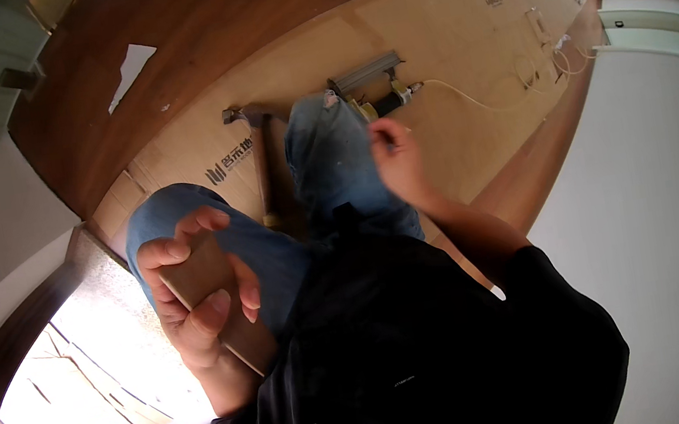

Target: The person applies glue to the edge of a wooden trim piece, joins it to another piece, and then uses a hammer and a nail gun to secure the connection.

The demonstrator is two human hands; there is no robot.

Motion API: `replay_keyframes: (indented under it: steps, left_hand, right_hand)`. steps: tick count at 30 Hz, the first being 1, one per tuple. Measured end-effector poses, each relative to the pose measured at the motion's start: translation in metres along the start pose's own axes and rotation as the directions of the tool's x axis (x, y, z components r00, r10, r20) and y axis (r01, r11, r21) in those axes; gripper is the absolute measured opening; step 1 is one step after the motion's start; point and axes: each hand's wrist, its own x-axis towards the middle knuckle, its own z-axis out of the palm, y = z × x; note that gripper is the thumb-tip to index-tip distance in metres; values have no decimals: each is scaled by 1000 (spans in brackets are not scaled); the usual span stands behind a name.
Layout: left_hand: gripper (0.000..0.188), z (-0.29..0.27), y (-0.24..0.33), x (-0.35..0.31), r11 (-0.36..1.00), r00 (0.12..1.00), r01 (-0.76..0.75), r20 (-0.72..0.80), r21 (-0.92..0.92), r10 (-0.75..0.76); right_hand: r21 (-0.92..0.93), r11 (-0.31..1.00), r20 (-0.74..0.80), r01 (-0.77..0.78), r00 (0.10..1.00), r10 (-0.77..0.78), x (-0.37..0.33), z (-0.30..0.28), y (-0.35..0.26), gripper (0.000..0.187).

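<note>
My left hand [193, 286] is closed around a flat brown wooden strip [222, 304], held up over my left thigh with its lower end close to my black shirt. My right hand [399, 163] is curled beside my right knee, its fingers drawn in; whatever they may hold is too small to make out. Just beyond that hand and knee lies a pneumatic nail gun [367, 76], with a pale air hose [462, 93] running off to the right. Between my knees a hammer [260, 162] lies with its head pointing away from me.
Flattened cardboard [471, 34] covers much of the brown wooden floor [222, 14]. A torn white scrap [132, 72] lies at the far left. On the right stands a white wall or panel [644, 193]. A bright opening with a dark sill [31, 319] is at the left.
</note>
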Motion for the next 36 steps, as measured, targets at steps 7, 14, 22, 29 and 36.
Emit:
replay_keyframes:
  steps: [7,14,22,29,36]
  left_hand:
    - [59,3,-5,5,998,998,-25,-63,59,29]
    - [57,-2,10,9,995,992,72,103,69,-79]
    - [58,-12,8,3,995,996,35,83,89,-42]
    - [59,-11,12,5,999,992,43,118,25,-46]
    - [62,-15,20,2,998,991,57,126,-13,-55]
  right_hand:
    - [-380,742,-108,-553,823,558,-23,-74,167,45]
    - [37,806,59,-591,806,589,-16,-59,252,54]
    - [251,901,72,-353,935,347,56,-14,52,30]
    - [432,902,381,19,903,-201,46,8,-206,38]
    - [574,817,532,65,729,-431,22,38,-250,38]
